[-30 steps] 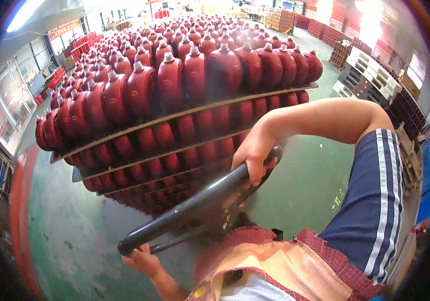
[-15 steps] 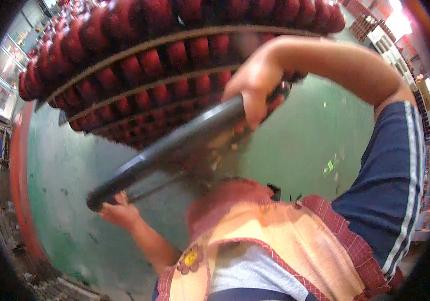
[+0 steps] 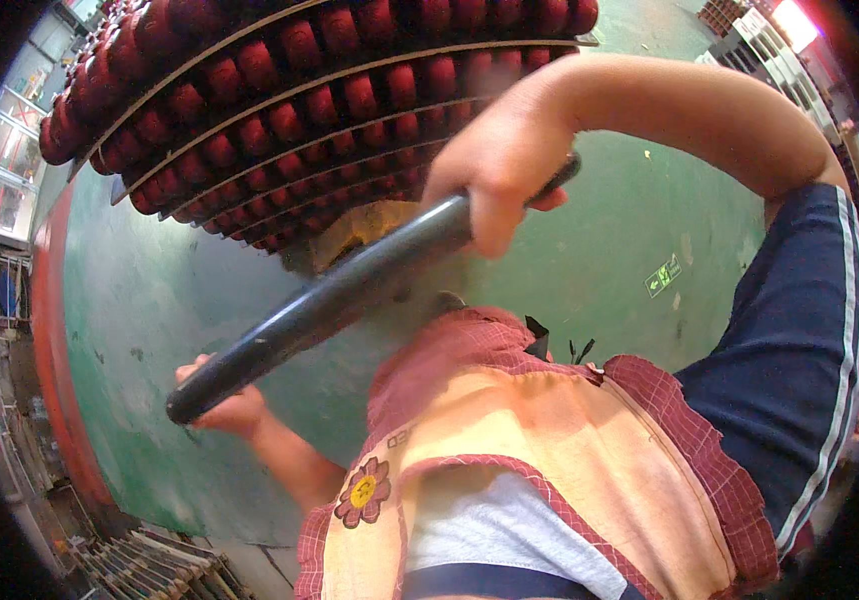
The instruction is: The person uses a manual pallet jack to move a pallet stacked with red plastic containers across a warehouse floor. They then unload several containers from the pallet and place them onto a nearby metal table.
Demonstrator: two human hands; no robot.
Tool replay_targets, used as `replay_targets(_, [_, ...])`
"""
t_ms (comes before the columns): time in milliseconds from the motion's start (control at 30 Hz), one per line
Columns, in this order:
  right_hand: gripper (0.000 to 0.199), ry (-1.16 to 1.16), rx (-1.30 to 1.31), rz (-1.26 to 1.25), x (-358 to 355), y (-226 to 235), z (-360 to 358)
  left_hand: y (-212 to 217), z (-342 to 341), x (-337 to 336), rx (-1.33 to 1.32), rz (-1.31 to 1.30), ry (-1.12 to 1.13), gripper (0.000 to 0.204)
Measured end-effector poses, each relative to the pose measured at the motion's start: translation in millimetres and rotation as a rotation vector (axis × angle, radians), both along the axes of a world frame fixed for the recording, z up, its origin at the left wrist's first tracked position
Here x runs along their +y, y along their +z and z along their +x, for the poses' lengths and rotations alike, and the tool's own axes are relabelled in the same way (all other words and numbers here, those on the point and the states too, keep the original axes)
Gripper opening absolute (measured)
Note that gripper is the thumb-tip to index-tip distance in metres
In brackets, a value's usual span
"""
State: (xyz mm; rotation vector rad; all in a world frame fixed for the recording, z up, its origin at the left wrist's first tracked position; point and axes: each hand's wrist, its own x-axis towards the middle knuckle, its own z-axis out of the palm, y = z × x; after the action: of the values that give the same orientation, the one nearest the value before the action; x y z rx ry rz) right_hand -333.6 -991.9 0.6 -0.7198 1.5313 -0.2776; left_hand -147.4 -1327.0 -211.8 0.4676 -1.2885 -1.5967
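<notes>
A long, smooth black object (image 3: 349, 275) with rounded ends slants in front of my body, seen edge-on; its exact kind is unclear. My left hand (image 3: 229, 408) is closed around its lower left end, with the fingers partly hidden behind it. At the upper right end my right hand (image 3: 504, 165) grips from above, wrist bent and thumb hanging over the near side. Beyond it stands a tall stack of dark red rounded pieces (image 3: 359, 95), set in rows on thin boards. Part of a tan-brown thing (image 3: 369, 225) shows below the stack, behind the black object.
The green floor (image 3: 609, 250) carries a green-and-white arrow sign (image 3: 663, 277) on the right. A red floor stripe (image 3: 54, 330) runs along the left. Wooden slats (image 3: 149, 565) stand at the lower left, and pale stacked pallets (image 3: 764, 65) at the upper right. My apron (image 3: 549, 430) fills the bottom.
The black object has tipped, so the thin bar under it is now hidden. The stack sits further left and higher in view, and the tan-brown thing has come into sight. Both hands keep their grip.
</notes>
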Motion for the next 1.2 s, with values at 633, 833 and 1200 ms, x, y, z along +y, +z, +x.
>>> replay_targets(633, [0.048,-0.112,0.547,-0.047,-13,-109,209,-118,99,-22,0.436,-0.294,-0.592,0.039])
replay_targets(833, [0.053,-0.184,0.369,-0.345,14,-97,177,-90,90,-9,0.391,-0.229,-0.696,0.033])
replay_targets(1200, [0.093,0.108,0.379,0.092,13,-189,155,-91,111,2,0.43,-0.29,-0.884,0.047])
